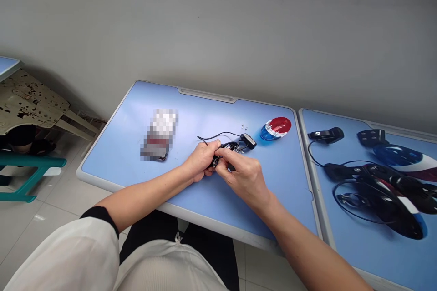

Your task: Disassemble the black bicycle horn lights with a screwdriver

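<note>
Over the middle of the blue table, my left hand (202,158) is closed around a black electronic part with wires (230,146), mostly covered by my fingers. My right hand (246,175) pinches at the near side of this part, thumb and forefinger together; what lies between the fingertips is hidden. A thin black cable (218,135) loops out of the part, and a small black switch box (249,141) rests just beyond my right hand. Farther right lies a red and blue lamp cover (276,128) with a white band. Several tiny metal screws (244,127) lie left of it.
A pixelated phone-shaped object (159,136) lies on the table's left side. On the adjoining table (309,163) are several black, red and blue bicycle-lamp-like units (392,200) with cables. A teal stool (34,163) stands on the floor at left; a grey wall is behind.
</note>
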Demonstrator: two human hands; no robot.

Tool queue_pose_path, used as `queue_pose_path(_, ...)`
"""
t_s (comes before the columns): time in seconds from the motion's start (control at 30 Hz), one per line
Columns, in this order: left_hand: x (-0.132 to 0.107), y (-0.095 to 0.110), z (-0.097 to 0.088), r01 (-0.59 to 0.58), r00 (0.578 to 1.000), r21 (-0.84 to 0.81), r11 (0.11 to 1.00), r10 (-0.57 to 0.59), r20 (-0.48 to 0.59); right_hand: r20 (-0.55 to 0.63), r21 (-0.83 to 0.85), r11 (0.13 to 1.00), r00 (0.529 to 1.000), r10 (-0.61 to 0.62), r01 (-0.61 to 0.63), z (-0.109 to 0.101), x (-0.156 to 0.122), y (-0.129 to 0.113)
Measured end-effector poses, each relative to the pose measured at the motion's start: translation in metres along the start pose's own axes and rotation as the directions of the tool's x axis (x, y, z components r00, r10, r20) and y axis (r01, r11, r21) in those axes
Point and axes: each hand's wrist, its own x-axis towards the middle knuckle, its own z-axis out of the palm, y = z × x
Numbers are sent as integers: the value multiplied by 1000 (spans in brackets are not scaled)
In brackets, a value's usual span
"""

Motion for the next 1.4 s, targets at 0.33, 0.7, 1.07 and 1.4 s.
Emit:
queue_pose_path(0.33,-3,-1,3,-49,999,56,997,50,-21,-48,-3,999,998,47,-47,0,-3,-5)
queue_pose_path(0.7,-4,0,-1,-26,998,150,988,16,66,377,361,896,919,115,-260,-26,16,16)
queue_pose_path(1.07,-4,-3,2,-70,997,53,996,69,16,179,251,956,978,107,-150,-12,1,8)
queue_pose_path(1.4,-4,3,-5,64,993,4,998,-64,95,133,193,977,989,61,-86,-7,2,9)
